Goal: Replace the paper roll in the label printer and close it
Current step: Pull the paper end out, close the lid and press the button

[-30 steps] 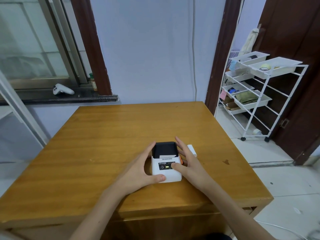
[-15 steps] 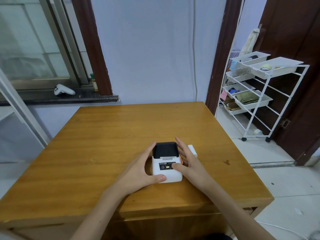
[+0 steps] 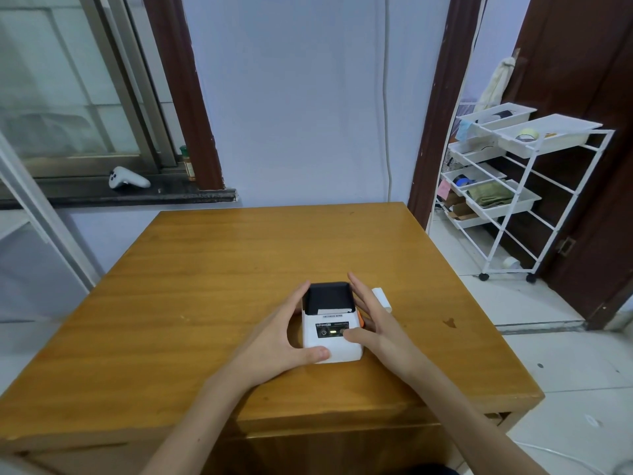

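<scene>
White printer (image 3: 331, 341), black lid (image 3: 329, 295) apparently down

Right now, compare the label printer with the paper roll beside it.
The label printer is white with a black lid, the paper roll all white. The label printer dwarfs the paper roll. The left hand and right hand hold the label printer, not the paper roll. Both sit on the table.

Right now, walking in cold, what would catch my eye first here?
A small black-and-white label printer sits near the front of the wooden table, held from both sides by the left hand and right hand, with a green light lit on its front. Just right of it lies a white paper roll. A white wire rack stands by the doorway at far right.
</scene>
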A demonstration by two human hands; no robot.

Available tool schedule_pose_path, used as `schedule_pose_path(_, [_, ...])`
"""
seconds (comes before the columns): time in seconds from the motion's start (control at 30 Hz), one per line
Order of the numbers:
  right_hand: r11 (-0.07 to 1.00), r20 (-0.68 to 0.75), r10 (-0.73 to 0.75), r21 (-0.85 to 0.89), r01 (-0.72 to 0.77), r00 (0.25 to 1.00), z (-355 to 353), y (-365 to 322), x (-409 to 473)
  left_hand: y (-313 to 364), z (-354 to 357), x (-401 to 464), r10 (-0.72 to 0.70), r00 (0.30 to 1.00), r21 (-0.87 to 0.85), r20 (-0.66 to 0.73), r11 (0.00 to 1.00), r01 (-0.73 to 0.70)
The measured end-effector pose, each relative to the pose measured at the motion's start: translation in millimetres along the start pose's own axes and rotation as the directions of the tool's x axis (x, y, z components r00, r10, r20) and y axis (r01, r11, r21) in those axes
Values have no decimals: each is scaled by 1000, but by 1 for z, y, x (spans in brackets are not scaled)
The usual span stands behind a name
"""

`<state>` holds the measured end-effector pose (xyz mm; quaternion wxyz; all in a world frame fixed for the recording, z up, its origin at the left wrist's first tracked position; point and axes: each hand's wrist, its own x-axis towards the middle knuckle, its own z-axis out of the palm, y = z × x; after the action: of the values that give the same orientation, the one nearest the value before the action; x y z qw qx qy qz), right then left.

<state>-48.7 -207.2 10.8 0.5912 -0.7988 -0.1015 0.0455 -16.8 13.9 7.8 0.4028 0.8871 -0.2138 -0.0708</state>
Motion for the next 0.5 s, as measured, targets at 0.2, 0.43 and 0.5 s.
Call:
schedule_pose_path(0.2, [1000,-6,1,-17,-1,1000,1,-2,-1,0,-1,0,7,1000,-9,5,1000,-7])
schedule_pose_path(0.43, [1000,1,3,-18,-3,1000,1,-3,-1,0,-1,0,16,1000,-12,7,1000,-16])
schedule_pose_path(0.5, [1000,3,4,-19,-4,1000,1,-2,-1,0,-1,0,15,1000,-15,7,1000,-15])
